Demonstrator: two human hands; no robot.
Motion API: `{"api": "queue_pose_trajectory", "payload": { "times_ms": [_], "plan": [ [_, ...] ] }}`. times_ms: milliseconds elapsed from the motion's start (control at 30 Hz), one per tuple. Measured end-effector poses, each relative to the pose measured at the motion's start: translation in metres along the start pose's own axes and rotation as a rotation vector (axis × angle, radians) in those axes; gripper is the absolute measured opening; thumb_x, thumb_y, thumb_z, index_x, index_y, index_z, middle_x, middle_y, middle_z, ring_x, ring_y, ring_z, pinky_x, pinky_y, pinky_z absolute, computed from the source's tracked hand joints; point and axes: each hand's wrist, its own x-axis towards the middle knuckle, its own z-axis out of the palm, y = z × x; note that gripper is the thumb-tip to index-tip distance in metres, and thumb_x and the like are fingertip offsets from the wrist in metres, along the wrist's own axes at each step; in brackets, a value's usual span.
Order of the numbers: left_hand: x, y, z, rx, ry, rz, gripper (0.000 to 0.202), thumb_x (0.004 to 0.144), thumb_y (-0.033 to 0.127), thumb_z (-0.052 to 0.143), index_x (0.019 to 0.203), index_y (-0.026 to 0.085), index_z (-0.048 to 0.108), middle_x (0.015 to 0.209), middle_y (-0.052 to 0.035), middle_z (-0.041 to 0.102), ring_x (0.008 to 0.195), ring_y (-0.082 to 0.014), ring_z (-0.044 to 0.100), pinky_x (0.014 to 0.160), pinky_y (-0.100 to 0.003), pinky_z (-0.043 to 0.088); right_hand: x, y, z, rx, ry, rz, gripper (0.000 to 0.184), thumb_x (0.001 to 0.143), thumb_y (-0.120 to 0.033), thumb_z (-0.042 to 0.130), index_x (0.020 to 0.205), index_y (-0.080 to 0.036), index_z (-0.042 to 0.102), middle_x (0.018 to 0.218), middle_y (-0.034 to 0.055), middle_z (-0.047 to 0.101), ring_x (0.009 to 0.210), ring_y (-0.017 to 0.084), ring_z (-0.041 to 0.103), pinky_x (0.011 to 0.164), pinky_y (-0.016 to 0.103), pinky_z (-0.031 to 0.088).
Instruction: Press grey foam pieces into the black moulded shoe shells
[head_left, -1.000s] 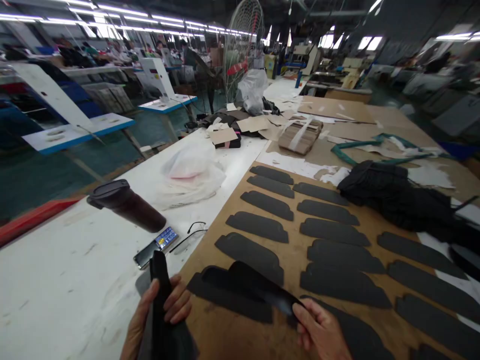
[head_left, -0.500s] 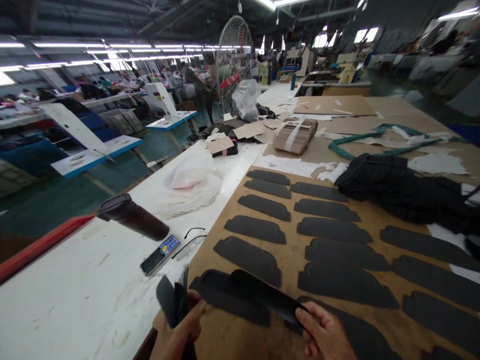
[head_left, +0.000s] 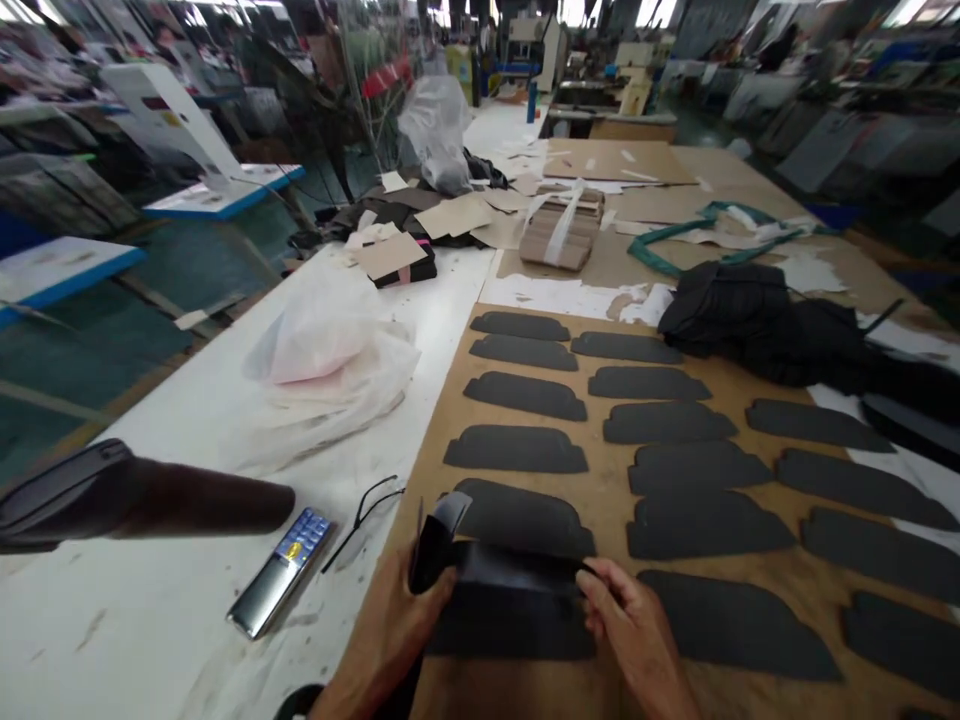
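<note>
My left hand [head_left: 397, 615] is closed around several curled dark sheet pieces. Between my hands stretches a glossy black flat piece [head_left: 517, 565], its right end pinched by my right hand [head_left: 626, 625]; its left end meets the bundle in my left hand. Just below it, a matching dark piece [head_left: 510, 625] lies on the brown board [head_left: 487, 690]. Rows of similar notched pieces cover the board, such as one dark grey piece [head_left: 517, 450] farther back and another large piece [head_left: 735, 620] right of my right hand.
Left, on the white tabletop [head_left: 150, 610], lie a dark tumbler [head_left: 210, 500], a keypad phone [head_left: 281, 575], eyeglasses [head_left: 364, 520] and a plastic bag [head_left: 330, 340]. Behind the rows sits a tied cardboard bundle [head_left: 559, 235]. Black fabric [head_left: 750, 315] is heaped at right.
My hands have come closer together, the left moving right. The black piece now spans between them, lying more level. The view has tilted down and the tabletop things appear nearer.
</note>
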Motion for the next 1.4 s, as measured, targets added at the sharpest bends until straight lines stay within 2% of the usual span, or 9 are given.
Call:
{"api": "queue_pose_trajectory", "payload": {
  "times_ms": [67,133,233,367,467,700,967,1167,1400],
  "plan": [
    [0.013,0.002,-0.003,0.304,-0.114,0.159,0.026,0.058,0.015,0.068,0.083,0.021,0.064,0.079,-0.0022,0.064,0.083,-0.0239,0.058,0.07,-0.026,0.044,0.005,-0.006,0.007,-0.011,0.1,-0.024,0.047,0.071,-0.057,0.054,0.088,-0.014,0.06,0.055,-0.0023,0.05,0.049,0.011,0.05,0.049,0.021,0.04],
    [0.022,0.0,-0.009,0.544,-0.143,0.286,0.02,0.061,0.016,0.066,0.079,0.022,0.061,0.07,0.0003,0.06,0.067,-0.0194,0.055,0.062,-0.024,0.039,0.012,-0.01,0.011,0.015,0.153,-0.044,0.046,0.071,-0.057,0.053,0.087,-0.015,0.06,0.056,-0.0026,0.05,0.05,0.011,0.052,0.05,0.021,0.04],
    [0.028,-0.007,-0.02,0.677,-0.155,0.362,0.016,0.062,0.016,0.065,0.073,0.023,0.056,0.061,0.0025,0.053,0.054,-0.0155,0.046,0.055,-0.023,0.03,0.022,-0.011,0.011,0.048,0.207,-0.067,0.045,0.072,-0.057,0.053,0.085,-0.014,0.059,0.055,-0.0035,0.048,0.05,0.01,0.052,0.05,0.02,0.04],
    [0.028,-0.019,-0.028,0.687,-0.269,0.26,0.016,0.059,0.013,0.066,0.069,0.023,0.057,0.063,0.0002,0.053,0.056,-0.0169,0.044,0.057,-0.024,0.026,0.029,-0.007,0.01,0.026,0.236,-0.071,0.043,0.073,-0.056,0.053,0.083,-0.015,0.057,0.056,-0.0044,0.046,0.049,0.009,0.051,0.049,0.02,0.04],
    [0.028,-0.03,-0.028,0.775,-0.403,0.242,0.017,0.062,0.004,0.056,0.065,0.022,0.057,0.066,-0.0016,0.055,0.06,-0.0183,0.045,0.062,-0.027,0.027,0.032,-0.005,0.01,-0.01,0.224,-0.057,0.04,0.074,-0.055,0.052,0.082,-0.015,0.056,0.057,-0.0043,0.045,0.049,0.01,0.051,0.049,0.02,0.04],
    [0.037,-0.046,-0.023,1.265,-0.657,0.593,0.041,0.073,0.003,0.038,0.106,0.017,0.058,0.1,-0.0105,0.059,0.092,-0.0257,0.05,0.088,-0.037,0.033,0.04,-0.005,0.012,-0.126,0.193,-0.062,0.04,0.078,-0.051,0.047,0.089,-0.014,0.056,0.062,-0.0031,0.048,0.048,0.009,0.053,0.049,0.02,0.039],
    [0.046,-0.046,-0.003,1.484,-0.691,0.844,0.049,0.075,-0.003,0.031,0.115,0.014,0.052,0.122,-0.0112,0.051,0.103,-0.0252,0.048,0.088,-0.041,0.038,0.046,-0.01,0.016,-0.143,0.195,-0.048,0.038,0.078,-0.051,0.046,0.088,-0.016,0.057,0.062,-0.0035,0.049,0.046,0.01,0.054,0.048,0.02,0.041],
    [0.052,-0.055,0.0,1.51,-0.659,0.974,0.044,0.078,0.0,0.035,0.117,0.014,0.05,0.121,-0.0102,0.052,0.099,-0.0231,0.048,0.085,-0.038,0.04,0.049,-0.009,0.015,-0.16,0.181,-0.026,0.039,0.078,-0.052,0.046,0.088,-0.016,0.057,0.064,-0.0031,0.049,0.045,0.01,0.053,0.045,0.02,0.04],
    [0.054,-0.053,-0.006,1.519,-0.708,1.052,0.035,0.082,0.004,0.04,0.111,0.016,0.053,0.112,-0.0069,0.056,0.091,-0.0215,0.049,0.08,-0.036,0.042,0.053,-0.011,0.015,-0.144,0.214,0.025,0.037,0.077,-0.051,0.047,0.086,-0.016,0.057,0.063,-0.0039,0.047,0.043,0.008,0.051,0.043,0.019,0.041]
  ]
}}
